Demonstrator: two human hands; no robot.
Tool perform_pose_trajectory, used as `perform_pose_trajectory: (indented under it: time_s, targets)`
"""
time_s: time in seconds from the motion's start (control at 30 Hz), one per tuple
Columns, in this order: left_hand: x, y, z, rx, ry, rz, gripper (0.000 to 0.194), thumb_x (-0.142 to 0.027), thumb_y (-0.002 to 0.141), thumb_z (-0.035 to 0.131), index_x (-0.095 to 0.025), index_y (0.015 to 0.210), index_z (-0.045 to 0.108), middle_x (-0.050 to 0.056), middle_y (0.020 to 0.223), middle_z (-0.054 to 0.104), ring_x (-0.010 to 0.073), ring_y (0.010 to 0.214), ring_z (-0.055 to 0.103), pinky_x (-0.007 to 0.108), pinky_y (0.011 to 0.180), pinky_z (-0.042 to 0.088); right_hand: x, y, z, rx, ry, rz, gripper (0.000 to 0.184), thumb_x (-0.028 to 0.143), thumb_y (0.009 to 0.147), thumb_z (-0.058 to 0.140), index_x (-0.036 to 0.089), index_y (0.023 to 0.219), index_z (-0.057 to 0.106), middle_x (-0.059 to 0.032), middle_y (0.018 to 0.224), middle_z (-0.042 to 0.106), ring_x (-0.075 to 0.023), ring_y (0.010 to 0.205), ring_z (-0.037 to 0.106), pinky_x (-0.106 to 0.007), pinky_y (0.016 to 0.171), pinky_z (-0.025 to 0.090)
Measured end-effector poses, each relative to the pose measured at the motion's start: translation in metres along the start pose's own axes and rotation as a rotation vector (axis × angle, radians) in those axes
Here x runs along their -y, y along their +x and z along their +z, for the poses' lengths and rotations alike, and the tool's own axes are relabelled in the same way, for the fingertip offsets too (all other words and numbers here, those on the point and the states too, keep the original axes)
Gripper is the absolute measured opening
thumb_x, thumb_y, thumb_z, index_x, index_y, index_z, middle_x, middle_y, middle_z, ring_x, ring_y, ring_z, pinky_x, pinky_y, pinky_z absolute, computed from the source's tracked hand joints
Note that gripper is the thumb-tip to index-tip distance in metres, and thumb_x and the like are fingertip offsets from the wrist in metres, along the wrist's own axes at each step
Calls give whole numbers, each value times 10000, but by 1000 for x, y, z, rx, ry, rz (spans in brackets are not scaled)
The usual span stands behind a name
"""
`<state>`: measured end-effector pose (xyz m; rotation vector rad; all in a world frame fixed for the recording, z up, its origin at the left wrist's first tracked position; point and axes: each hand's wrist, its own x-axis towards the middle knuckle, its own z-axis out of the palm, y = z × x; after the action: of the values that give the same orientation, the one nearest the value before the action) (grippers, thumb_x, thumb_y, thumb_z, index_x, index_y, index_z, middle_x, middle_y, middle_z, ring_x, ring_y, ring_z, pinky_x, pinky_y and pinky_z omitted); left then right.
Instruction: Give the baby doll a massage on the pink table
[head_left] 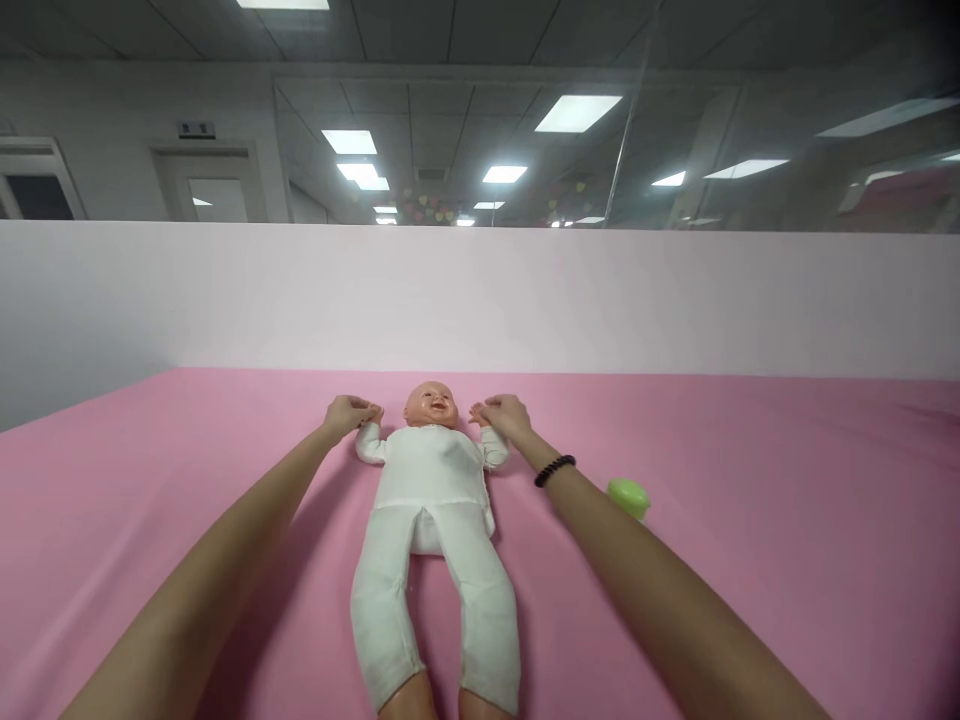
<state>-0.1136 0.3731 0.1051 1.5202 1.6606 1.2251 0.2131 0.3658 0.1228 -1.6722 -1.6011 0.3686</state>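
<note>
A baby doll (431, 470) with a cloth body lies on its back on a pink surface (720, 600), head away from me and legs toward me. Both its arms are bent up beside its head. My left hand (348, 416) is closed on the doll's hand at the left of the head. On the other side, my right hand (507, 416) pinches the doll's other hand, whose small fingers show past mine. A black coiled band (555, 470) circles my right wrist.
A light green rounded object (628, 497) lies right of the doll, partly behind my right forearm. A white padded wall (480, 300) borders the pink surface at the back. Glass panels and doors stand beyond it.
</note>
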Motion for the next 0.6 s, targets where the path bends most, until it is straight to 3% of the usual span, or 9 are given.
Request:
perform_pose_trajectory:
  time_s: [0.1, 0.17, 0.27, 0.33, 0.4, 0.5, 0.6]
  targets:
    - [-11, -30, -21, -48, -107, 313, 388, -390, 681, 808, -179, 998, 732, 107, 1042, 758, 266, 972, 714, 367, 838, 595, 8, -25, -34, -83, 259, -177, 305, 275, 771, 734, 170, 1056, 714, -95, 1060, 756, -224, 944, 723, -328, 865, 562]
    - [-12, -61, -34, -10, -30, 486, 382, -431, 754, 770, -205, 1060, 729, 91, 1096, 748, 254, 1018, 704, 388, 901, 590, 9, -54, -59, -27, 336, -413, 295, 304, 768, 750, 196, 1039, 708, -79, 1026, 749, -223, 871, 718, -347, 804, 581]
    - [-3, -110, -51, 228, 172, 700, 255, -432, 858, 680, -244, 1013, 755, 59, 1055, 758, 229, 995, 710, 358, 936, 580, -2, -104, -85, 274, 201, -767, 100, 246, 873, 637, 232, 956, 691, -41, 958, 729, -185, 829, 683, -316, 768, 559]
    - [5, -133, -58, 425, 290, 713, 207, -440, 870, 663, -280, 941, 773, 29, 1005, 767, 225, 949, 726, 307, 886, 590, -14, -129, -90, 488, 0, -861, 143, 175, 924, 545, 232, 911, 675, -27, 909, 711, -164, 792, 659, -293, 733, 527]
    - [12, -145, -62, 525, 346, 672, 185, -455, 864, 665, -317, 911, 778, 1, 979, 769, 221, 920, 737, 269, 834, 594, -27, -143, -89, 578, -171, -896, 219, 127, 948, 477, 229, 890, 662, -22, 902, 698, -152, 759, 639, -283, 700, 496]
    - [14, -140, -60, 483, 362, 679, 207, -458, 894, 625, -326, 950, 774, -8, 1009, 766, 210, 933, 737, 270, 841, 597, -35, -144, -83, 550, -180, -890, 240, 103, 940, 461, 239, 937, 659, -20, 948, 705, -154, 783, 648, -283, 698, 491]
    - [7, -115, -45, 260, 294, 756, 264, -439, 909, 612, -255, 1032, 756, 49, 1124, 746, 220, 1028, 709, 344, 964, 572, -27, -122, -70, 346, 71, -827, 178, 150, 922, 517, 239, 982, 659, -35, 976, 725, -174, 857, 681, -297, 744, 527]
